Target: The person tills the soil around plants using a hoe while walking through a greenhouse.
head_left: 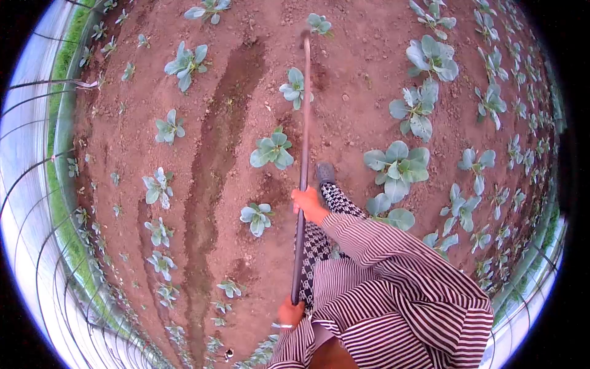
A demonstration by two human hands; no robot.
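Soil [353, 74] spreads beneath plastic [24, 154] (nine o'clock). Left hand [290, 313] and right hand [309, 203] close round a pole [306, 123], twelve-o'clock tip [305, 38] unclear.

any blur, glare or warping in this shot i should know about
In the head view, fisheye distortion bows the hoops inside a black border; in the head view, pale sheeting at left looks nearly washed out, light is soft; in the head view, the long handle looks slightly blurred toward its far end.
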